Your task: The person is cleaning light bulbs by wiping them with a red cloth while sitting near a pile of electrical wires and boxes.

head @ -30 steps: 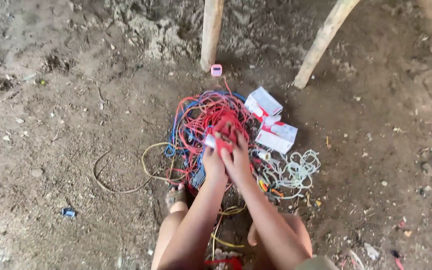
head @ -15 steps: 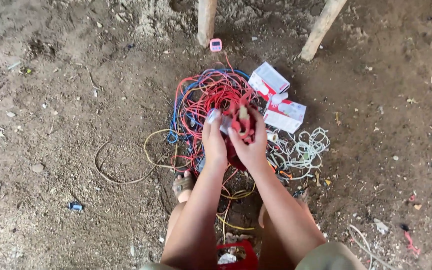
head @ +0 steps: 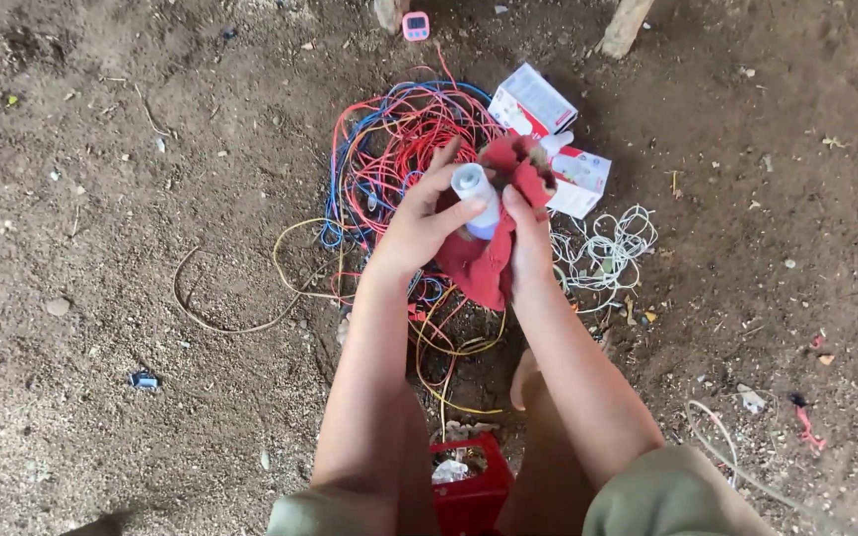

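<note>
My left hand [head: 422,223] grips a small white cylinder [head: 476,196], a bulb-like piece with a bluish end, and holds it upright. My right hand [head: 528,230] holds a red cloth [head: 489,260] wrapped against that cylinder; the cloth hangs down between both hands. Both hands are above a tangled heap of red, blue and yellow wires [head: 389,159] on the dirt floor. Two white and red cardboard boxes [head: 532,99] lie just beyond the hands.
A bundle of white wire [head: 608,248] lies to the right, a loose yellow wire loop [head: 230,298] to the left. A small pink gadget [head: 415,25] sits by two wooden posts [head: 626,25] at the top. A red crate [head: 469,481] stands between my knees.
The view has tilted down and moved closer. The hands rose slightly off the wire heap, and the white cylinder now shows clearly in the left hand with the red cloth around it.
</note>
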